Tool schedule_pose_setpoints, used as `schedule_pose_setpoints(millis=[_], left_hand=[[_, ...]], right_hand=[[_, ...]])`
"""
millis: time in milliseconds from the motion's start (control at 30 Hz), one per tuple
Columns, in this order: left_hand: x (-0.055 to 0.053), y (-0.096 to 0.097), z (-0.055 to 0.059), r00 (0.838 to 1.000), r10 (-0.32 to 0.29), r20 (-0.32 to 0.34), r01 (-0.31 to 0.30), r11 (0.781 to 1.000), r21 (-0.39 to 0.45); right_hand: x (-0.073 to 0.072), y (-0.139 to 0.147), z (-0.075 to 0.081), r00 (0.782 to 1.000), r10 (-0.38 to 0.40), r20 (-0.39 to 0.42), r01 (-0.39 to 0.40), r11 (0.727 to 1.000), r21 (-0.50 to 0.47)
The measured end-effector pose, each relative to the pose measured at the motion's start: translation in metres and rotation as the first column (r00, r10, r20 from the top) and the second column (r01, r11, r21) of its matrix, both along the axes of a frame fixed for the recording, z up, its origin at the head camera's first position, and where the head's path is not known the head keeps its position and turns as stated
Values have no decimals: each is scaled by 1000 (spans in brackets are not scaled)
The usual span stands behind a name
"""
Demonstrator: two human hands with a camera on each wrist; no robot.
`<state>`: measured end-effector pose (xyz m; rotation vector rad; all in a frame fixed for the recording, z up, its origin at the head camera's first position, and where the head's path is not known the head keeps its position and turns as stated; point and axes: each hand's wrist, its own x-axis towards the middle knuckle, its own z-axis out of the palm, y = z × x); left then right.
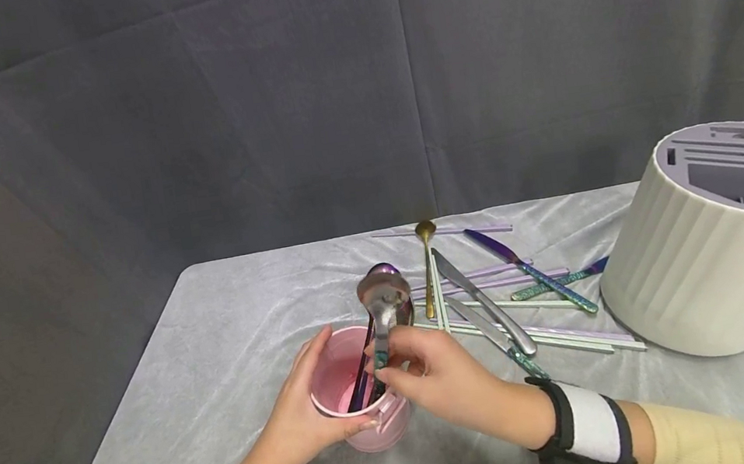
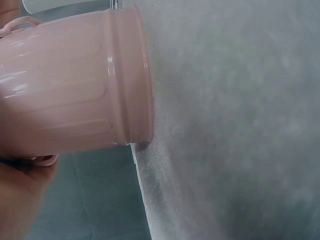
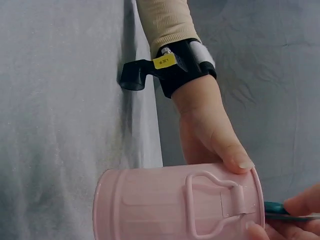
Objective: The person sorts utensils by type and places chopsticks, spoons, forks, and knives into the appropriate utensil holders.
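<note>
We see our left hand (image 1: 302, 410) curled round a pink, metal-looking cylindrical bucket (image 1: 333, 364); our right hand (image 1: 439, 376) pinches a silver-bowled, teal-handled metal spoon (image 1: 384, 293) at its mouth; a slack left grip could let it tip.

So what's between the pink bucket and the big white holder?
The head view shows the right hand, knives and thin sticks between the bucket and holder.

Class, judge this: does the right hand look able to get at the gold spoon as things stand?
Probably not yet: the right hand pinches a teal-handled spoon at the mouth of the pink bucket. With that released, it likely could: the gold spoon lies just beyond, with nothing tall between.
</note>
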<state>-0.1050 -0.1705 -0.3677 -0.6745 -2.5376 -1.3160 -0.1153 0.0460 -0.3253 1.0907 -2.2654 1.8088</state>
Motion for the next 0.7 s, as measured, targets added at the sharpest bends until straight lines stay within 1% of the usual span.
schedule_pose_setpoints(millis=[133,267,367,500,567,700], left_hand=[[0,0,0,1000,-2,-8,2,1000,-5],[0,1,0,1000,0,-18,0,1000,-2],[0,1,1,1000,0,-15,0,1000,5],[0,1,0,1000,0,-8,1,1000,12],[0,1,0,1000,2,-17,-2,1000,8],[0,0,-1,1000,10,-21,-10,1000,-1]], right_hand=[[-1,-1,-1,999,-8,-52,12,998,61],[-2,-3,-2,993,-13,-115,24,996,91],[-2,-2,-1,993,-22,-118,33,995,94],[-1,-1,-1,989,-44,-140,54,996,67],[-1,1,-2,988,-51,-145,58,997,50],[-1,3,-4,990,-28,-139,29,999,12]])
